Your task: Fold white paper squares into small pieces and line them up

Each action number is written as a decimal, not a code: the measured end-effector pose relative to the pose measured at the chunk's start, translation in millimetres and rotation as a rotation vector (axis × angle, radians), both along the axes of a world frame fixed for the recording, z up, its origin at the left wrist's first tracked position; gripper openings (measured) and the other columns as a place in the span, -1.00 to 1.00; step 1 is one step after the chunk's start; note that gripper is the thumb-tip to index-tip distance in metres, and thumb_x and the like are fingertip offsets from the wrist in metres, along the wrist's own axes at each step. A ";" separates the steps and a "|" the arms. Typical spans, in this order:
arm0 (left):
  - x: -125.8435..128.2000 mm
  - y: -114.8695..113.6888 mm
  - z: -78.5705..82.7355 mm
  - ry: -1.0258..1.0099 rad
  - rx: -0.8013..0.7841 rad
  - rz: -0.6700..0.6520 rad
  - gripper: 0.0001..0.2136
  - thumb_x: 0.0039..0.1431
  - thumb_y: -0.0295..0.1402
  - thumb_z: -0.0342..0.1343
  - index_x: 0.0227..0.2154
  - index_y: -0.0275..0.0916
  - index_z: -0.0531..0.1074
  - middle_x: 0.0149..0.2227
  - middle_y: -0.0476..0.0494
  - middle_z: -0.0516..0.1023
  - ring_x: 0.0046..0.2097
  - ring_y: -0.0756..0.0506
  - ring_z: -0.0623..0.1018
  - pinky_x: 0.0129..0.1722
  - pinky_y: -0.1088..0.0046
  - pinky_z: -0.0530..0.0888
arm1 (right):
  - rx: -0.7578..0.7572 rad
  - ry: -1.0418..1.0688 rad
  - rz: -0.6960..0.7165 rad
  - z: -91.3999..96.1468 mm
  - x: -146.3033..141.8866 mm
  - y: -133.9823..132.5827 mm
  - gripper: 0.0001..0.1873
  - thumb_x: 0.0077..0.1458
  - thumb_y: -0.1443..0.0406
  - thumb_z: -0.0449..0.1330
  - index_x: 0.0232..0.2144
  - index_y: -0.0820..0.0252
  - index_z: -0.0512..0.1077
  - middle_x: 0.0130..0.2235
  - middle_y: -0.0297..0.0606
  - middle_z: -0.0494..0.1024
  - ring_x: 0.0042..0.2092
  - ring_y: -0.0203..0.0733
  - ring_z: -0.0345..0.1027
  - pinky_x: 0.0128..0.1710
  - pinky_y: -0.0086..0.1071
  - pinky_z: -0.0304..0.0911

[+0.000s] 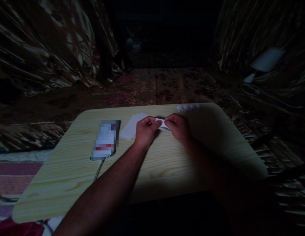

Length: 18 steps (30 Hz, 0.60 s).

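Both my hands meet over the middle of a pale wooden table (167,164). My left hand (145,130) and my right hand (178,127) each pinch one end of a small white paper piece (162,124), fingers curled closed on it. Just behind my left hand lies a small stack of white paper sheets (130,128). Several small white folded paper pieces (188,107) sit in a row at the table's far edge. The room is dim.
A phone (105,140) with a blurred screen lies left of the hands, a cable (98,170) running from it toward the near edge. Shiny patterned fabric (54,52) surrounds the table. A white object (265,60) and a cord lie at the far right.
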<state>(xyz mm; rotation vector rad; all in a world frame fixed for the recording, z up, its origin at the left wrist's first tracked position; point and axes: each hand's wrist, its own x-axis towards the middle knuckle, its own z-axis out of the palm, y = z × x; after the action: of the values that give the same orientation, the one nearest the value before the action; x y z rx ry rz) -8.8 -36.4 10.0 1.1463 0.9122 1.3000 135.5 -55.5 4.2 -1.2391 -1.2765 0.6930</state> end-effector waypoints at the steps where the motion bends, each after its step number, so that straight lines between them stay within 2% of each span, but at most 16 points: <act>1: -0.1 0.2 -0.2 -0.002 0.000 0.001 -0.78 -0.14 -0.29 0.40 -0.49 -0.28 0.52 -0.51 -0.03 0.56 -0.51 0.04 0.46 -0.45 0.52 0.37 | -0.002 -0.004 -0.001 -0.2 0.0 0.1 -0.86 -0.03 0.20 0.23 -0.46 0.15 0.49 -0.48 -0.37 0.55 -0.40 -0.24 0.42 -0.38 -0.42 0.28; 18: -1.0 1.2 -2.0 0.039 0.014 -0.004 -0.78 -0.14 -0.27 0.40 -0.48 -0.28 0.54 -0.49 -0.05 0.58 -0.48 0.02 0.48 -0.41 0.49 0.40 | 0.002 -0.024 0.011 0.1 -2.9 -1.1 -0.87 -0.01 0.21 0.22 -0.46 0.15 0.48 -0.47 -0.36 0.57 -0.40 -0.24 0.45 -0.38 -0.41 0.29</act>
<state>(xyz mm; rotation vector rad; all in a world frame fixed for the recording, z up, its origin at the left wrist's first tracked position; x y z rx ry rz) -9.8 -35.2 7.9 1.1873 0.9304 1.2864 132.6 -56.6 4.3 -1.2433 -1.3038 0.6866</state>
